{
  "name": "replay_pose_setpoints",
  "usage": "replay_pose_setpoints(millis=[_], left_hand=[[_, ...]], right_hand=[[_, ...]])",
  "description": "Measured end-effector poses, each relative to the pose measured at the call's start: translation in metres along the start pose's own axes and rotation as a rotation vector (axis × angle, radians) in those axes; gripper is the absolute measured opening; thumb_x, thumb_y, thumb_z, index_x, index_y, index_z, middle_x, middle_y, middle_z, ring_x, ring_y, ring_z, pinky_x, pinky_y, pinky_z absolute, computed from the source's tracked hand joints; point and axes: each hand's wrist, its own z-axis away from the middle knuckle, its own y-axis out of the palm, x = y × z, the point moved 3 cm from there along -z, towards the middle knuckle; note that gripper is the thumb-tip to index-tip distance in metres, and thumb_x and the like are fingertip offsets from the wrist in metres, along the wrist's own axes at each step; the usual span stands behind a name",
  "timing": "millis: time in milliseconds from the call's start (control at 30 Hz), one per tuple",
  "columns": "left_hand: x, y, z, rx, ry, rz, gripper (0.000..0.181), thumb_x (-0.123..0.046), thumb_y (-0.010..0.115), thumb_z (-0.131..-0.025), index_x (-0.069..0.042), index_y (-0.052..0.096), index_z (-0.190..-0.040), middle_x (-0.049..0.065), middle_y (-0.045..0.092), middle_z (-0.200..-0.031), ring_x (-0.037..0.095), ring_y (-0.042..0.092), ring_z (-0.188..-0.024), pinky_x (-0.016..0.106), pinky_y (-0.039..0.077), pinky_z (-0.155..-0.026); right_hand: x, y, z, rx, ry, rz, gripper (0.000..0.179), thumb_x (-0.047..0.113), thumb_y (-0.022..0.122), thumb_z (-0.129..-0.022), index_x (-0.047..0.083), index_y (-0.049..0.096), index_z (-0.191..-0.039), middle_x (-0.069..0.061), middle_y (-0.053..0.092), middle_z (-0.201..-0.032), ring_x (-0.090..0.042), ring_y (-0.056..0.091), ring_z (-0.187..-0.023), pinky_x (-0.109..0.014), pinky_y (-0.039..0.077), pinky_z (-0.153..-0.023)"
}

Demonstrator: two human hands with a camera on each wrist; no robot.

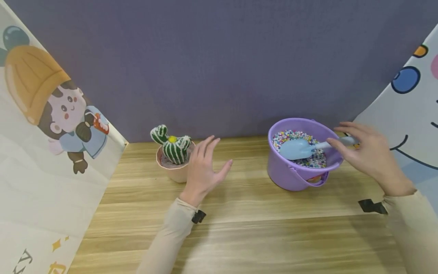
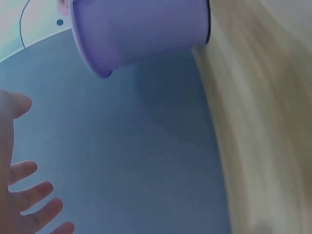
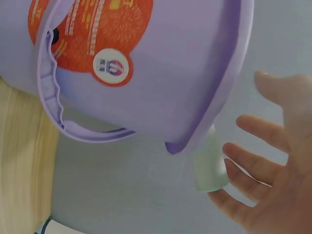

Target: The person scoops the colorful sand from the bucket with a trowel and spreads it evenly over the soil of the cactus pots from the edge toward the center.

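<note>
A light blue scoop (image 1: pixel 297 149) lies in a purple bucket (image 1: pixel 285 173), its blade on small multicoloured beads (image 1: pixel 316 161). The scoop's handle (image 3: pixel 210 165) sticks out past the bucket's rim on the right. Around that handle my right hand (image 1: pixel 371 154) hovers with thumb and fingers spread, not curled on it. My left hand (image 1: pixel 202 169) is held above the table with its fingers extended. It overlaps the right side of a potted cactus (image 1: pixel 175 150) in the head view. In the left wrist view, the left fingers (image 2: pixel 36 195) hold nothing.
The wood-grain table (image 1: pixel 246 236) meets a dark grey-blue panel (image 1: pixel 226 72) behind the pot and bucket. Printed white panels stand at both sides, with a cartoon child (image 1: pixel 66 106) on the left one. The bucket's carrying handle (image 3: pixel 46 92) hangs down at its front.
</note>
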Motion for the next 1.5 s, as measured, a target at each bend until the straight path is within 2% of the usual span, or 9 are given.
replay_pose_setpoints(millis=[100, 400, 667, 833, 1033, 1167, 1267, 1400, 1500], left_hand=[[-0.005, 0.011, 0.003, 0.039, -0.018, 0.027, 0.073, -0.051, 0.073, -0.093, -0.008, 0.056, -0.149, 0.015, 0.059, -0.153, 0.034, 0.056, -0.139, 0.051, 0.047, -0.120], [-0.019, 0.039, -0.004, 0.200, -0.126, 0.170, 0.071, -0.052, 0.067, -0.098, -0.013, 0.050, -0.156, 0.010, 0.052, -0.160, 0.031, 0.048, -0.148, 0.056, 0.042, -0.123], [-0.047, 0.065, -0.010, 0.295, -0.181, 0.300, 0.071, -0.053, 0.066, -0.099, -0.019, 0.048, -0.158, 0.004, 0.047, -0.166, 0.027, 0.044, -0.153, 0.058, 0.041, -0.124], [-0.066, 0.079, -0.004, 0.342, -0.188, 0.370, 0.070, -0.053, 0.066, -0.098, -0.020, 0.049, -0.158, 0.002, 0.044, -0.168, 0.024, 0.043, -0.155, 0.056, 0.040, -0.125], [-0.088, 0.091, -0.006, 0.350, -0.164, 0.419, 0.076, -0.057, 0.065, -0.098, -0.021, 0.044, -0.161, 0.002, 0.040, -0.171, 0.024, 0.042, -0.156, 0.056, 0.039, -0.126], [-0.099, 0.096, -0.013, 0.347, -0.128, 0.383, 0.084, -0.060, 0.066, -0.097, -0.021, 0.038, -0.165, -0.001, 0.032, -0.175, 0.025, 0.040, -0.157, 0.056, 0.038, -0.126], [-0.101, 0.101, -0.018, 0.354, -0.127, 0.356, 0.088, -0.064, 0.066, -0.096, -0.019, 0.036, -0.166, -0.001, 0.027, -0.177, 0.026, 0.038, -0.159, 0.056, 0.039, -0.126], [-0.099, 0.104, -0.023, 0.364, -0.166, 0.378, 0.088, -0.064, 0.067, -0.095, -0.018, 0.041, -0.164, -0.002, 0.025, -0.178, 0.027, 0.035, -0.160, 0.059, 0.040, -0.124], [-0.097, 0.106, -0.026, 0.358, -0.200, 0.404, 0.084, -0.065, 0.070, -0.093, -0.019, 0.046, -0.160, -0.003, 0.026, -0.178, 0.025, 0.035, -0.161, 0.060, 0.040, -0.124]], right_hand=[[-0.003, 0.000, 0.001, 0.044, 0.035, 0.009, 0.049, 0.033, 0.080, -0.094, -0.004, 0.072, -0.126, -0.032, 0.060, -0.145, -0.060, 0.049, -0.136, -0.079, 0.033, -0.115], [-0.002, 0.020, -0.010, 0.113, -0.044, 0.131, 0.050, 0.029, 0.087, -0.085, -0.008, 0.075, -0.117, -0.038, 0.060, -0.140, -0.062, 0.054, -0.127, -0.077, 0.041, -0.106], [-0.007, 0.023, -0.008, 0.166, -0.014, 0.141, 0.049, 0.029, 0.089, -0.082, -0.003, 0.077, -0.117, -0.038, 0.058, -0.143, -0.064, 0.051, -0.128, -0.078, 0.041, -0.105], [-0.007, 0.023, -0.008, 0.199, -0.026, 0.158, 0.040, 0.029, 0.089, -0.084, -0.001, 0.081, -0.109, -0.035, 0.068, -0.129, -0.057, 0.058, -0.118, -0.072, 0.046, -0.099], [-0.006, 0.020, -0.012, 0.147, -0.084, 0.152, 0.031, 0.024, 0.092, -0.079, 0.000, 0.083, -0.098, -0.025, 0.079, -0.102, -0.047, 0.068, -0.095, -0.063, 0.050, -0.086], [-0.005, 0.020, -0.011, 0.145, -0.083, 0.154, 0.029, 0.024, 0.093, -0.078, 0.002, 0.083, -0.095, -0.023, 0.080, -0.099, -0.044, 0.069, -0.090, -0.063, 0.051, -0.083], [-0.005, 0.018, -0.008, 0.147, -0.066, 0.165, 0.030, 0.024, 0.094, -0.078, 0.003, 0.083, -0.097, -0.022, 0.080, -0.098, -0.041, 0.068, -0.087, -0.060, 0.051, -0.078], [-0.006, 0.012, -0.007, 0.167, -0.038, 0.184, 0.035, 0.026, 0.095, -0.079, 0.003, 0.083, -0.103, -0.020, 0.080, -0.096, -0.038, 0.065, -0.086, -0.054, 0.049, -0.074], [-0.007, 0.004, -0.008, 0.178, -0.016, 0.202, 0.037, 0.027, 0.094, -0.080, 0.001, 0.083, -0.104, -0.023, 0.079, -0.096, -0.043, 0.064, -0.093, -0.059, 0.049, -0.079]])
